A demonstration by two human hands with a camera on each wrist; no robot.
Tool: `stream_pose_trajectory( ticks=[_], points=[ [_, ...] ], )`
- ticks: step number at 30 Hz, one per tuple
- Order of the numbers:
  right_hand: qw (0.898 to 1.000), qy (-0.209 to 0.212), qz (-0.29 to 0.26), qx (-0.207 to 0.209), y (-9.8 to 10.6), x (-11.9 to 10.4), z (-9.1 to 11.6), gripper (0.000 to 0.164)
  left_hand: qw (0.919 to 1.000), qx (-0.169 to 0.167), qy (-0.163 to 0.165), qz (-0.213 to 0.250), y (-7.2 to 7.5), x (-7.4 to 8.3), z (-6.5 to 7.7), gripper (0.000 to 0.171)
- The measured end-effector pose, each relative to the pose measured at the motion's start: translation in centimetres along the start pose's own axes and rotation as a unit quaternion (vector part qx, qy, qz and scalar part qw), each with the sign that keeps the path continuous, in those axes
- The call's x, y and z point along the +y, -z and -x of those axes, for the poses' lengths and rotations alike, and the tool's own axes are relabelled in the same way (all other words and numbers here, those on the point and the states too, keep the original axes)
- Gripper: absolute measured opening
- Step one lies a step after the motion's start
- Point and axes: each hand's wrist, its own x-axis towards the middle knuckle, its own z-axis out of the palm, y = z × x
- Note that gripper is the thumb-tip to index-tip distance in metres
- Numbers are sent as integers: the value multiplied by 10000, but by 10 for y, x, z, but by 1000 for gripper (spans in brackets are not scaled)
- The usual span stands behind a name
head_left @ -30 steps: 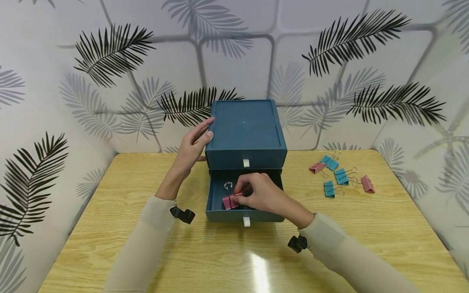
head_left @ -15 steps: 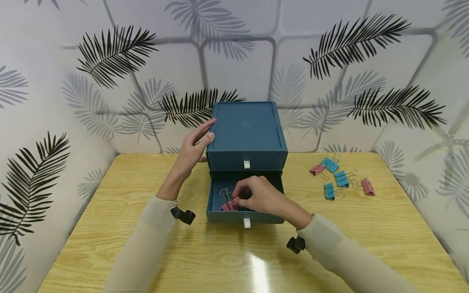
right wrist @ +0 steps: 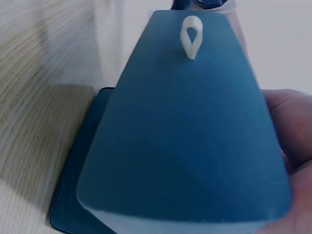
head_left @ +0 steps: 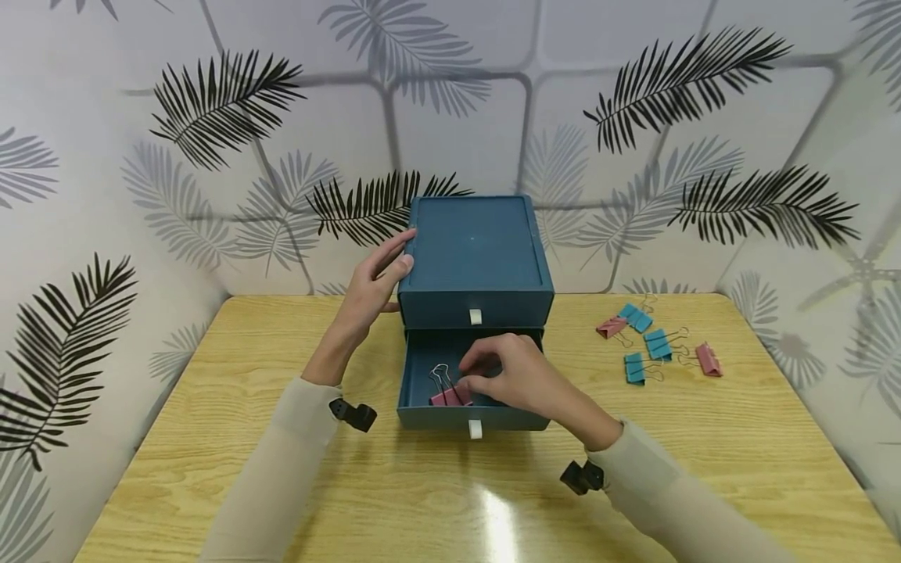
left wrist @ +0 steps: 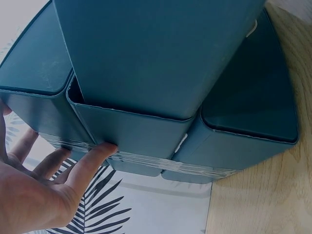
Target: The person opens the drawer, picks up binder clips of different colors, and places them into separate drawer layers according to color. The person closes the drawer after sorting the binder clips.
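Observation:
A blue drawer cabinet [head_left: 475, 242] stands on the table with a lower drawer [head_left: 422, 383] pulled out. Inside the drawer, near its front wall, lies a pink binder clip [head_left: 450, 396] with its wire handles pointing up. My right hand [head_left: 517, 375] is over the drawer, thumb and index finger parted, the thumb tip right at the clip's right end. The right wrist view shows mainly the drawer front [right wrist: 185, 136] with its white pull loop [right wrist: 191, 36]; the clip is hidden there. My left hand [head_left: 366, 297] rests against the cabinet's left side, its fingers [left wrist: 92, 163] extended along it.
Several binder clips lie on the table to the right: blue clips [head_left: 659, 344] and pink clips [head_left: 708, 360], their wire handles sticking out. The wooden table [head_left: 267, 469] ends at a leaf-patterned backdrop [head_left: 464, 117] behind the cabinet.
The right hand's thumb and index finger have parted from the pink binder clip and moved slightly right; the clip sits in the drawer. The left hand stays on the cabinet.

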Motion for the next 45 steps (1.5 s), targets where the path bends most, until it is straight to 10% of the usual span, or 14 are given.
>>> stream_pose_trajectory(
  ticks=[30, 45],
  points=[
    [9736, 181, -1048, 2020, 25, 21, 69, 24, 10000, 11, 7, -43, -1, 0, 0, 50],
    [9561, 284, -646, 2844, 44, 48, 79, 30, 9999, 34, 105, -46, 0, 2, 1, 50]
  ],
)
